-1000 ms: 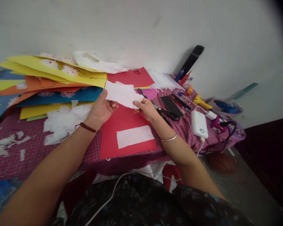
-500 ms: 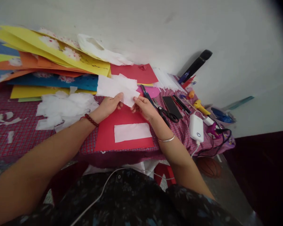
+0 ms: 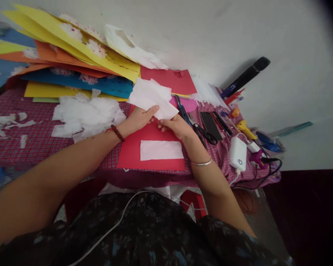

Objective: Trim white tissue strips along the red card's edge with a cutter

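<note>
Both my hands hold a thin white tissue sheet above a red paper sheet. My left hand pinches its lower edge with the thumb on top. Close beside it, my right hand grips the sheet's right corner. A white rectangular strip lies flat on the red sheet, just below my hands.
Stacked yellow, orange and blue paper sheets fill the back left. A heap of white tissue lies left of my hands. To the right are scissors, a dark phone, pens, a white power bank with cable and a glue gun.
My hands have drawn closer together on the white sheet and lowered toward the red paper. The view has tilted down and shifted left.
</note>
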Motion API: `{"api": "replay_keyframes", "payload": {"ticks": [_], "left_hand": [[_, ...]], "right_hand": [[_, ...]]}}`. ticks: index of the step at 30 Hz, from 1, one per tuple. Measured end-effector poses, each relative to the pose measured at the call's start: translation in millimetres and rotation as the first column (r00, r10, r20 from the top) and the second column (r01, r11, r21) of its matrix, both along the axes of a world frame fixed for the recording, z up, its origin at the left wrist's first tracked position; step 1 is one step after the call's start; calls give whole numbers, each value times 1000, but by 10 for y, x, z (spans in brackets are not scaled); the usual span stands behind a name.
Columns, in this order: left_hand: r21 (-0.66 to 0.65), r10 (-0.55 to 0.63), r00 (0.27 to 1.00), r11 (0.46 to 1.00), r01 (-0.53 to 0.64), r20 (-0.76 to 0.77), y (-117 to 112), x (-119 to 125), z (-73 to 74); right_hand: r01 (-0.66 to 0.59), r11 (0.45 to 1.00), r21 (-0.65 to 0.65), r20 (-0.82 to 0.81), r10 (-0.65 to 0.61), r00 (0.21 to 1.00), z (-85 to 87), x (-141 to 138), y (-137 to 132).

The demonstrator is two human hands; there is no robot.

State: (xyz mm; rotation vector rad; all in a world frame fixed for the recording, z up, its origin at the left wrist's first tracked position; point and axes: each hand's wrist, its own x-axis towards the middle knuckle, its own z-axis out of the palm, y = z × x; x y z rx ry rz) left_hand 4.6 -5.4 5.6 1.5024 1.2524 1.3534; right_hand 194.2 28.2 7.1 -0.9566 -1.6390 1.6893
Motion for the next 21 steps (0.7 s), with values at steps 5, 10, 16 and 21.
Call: {"api": "replay_keyframes", "payload": {"ticks": [5, 10, 16, 21], "left_hand": [[-10, -17, 999, 1000, 17, 35, 3, 9, 12], [-40, -31, 998, 999, 33, 59, -11, 34, 48], [-37, 59, 998, 998, -58, 32, 26, 14, 9], [-51, 54, 998, 997, -52, 43, 39, 12, -7]], "right_hand": [[-93, 996, -14, 4, 94, 996, 7, 51, 52], [-166, 986, -28, 9, 166, 986, 14, 106, 99], [-233, 971, -42, 49, 235, 971, 47, 180, 114], [-208, 977, -44, 66, 211, 975, 15, 185, 132]]}}
